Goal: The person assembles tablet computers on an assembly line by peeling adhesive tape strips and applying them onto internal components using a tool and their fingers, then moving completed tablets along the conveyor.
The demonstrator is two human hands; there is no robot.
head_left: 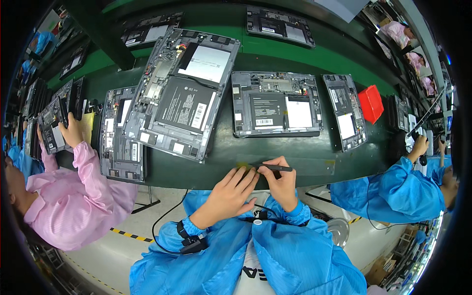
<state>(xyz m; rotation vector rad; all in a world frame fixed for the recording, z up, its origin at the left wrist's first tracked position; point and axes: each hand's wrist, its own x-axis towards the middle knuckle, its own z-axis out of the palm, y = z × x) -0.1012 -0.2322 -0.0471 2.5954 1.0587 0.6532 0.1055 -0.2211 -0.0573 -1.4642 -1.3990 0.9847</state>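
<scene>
At the near edge of the dark green table, my right hand (280, 182) pinches slim black tweezers (278, 167), which lie almost level with the tip toward my left fingers. My left hand (231, 192) rests palm down, fingers stretched out onto the table beside that tip. A small yellowish patch (242, 164) shows just beyond the left fingertips; its exact kind is too small to tell. To the right of my right hand lies a clear film strip (317, 166). Beyond my hands sit opened tablets with bare boards and batteries: one wide (268, 110), one large and tilted (184, 98).
Further opened tablets stand at the left (120, 132), right (345, 113) and far side (280, 27). A red bin (370, 104) is at the right. A person in pink (78, 196) handles a tablet at the left; another in blue (388, 191) works at the right.
</scene>
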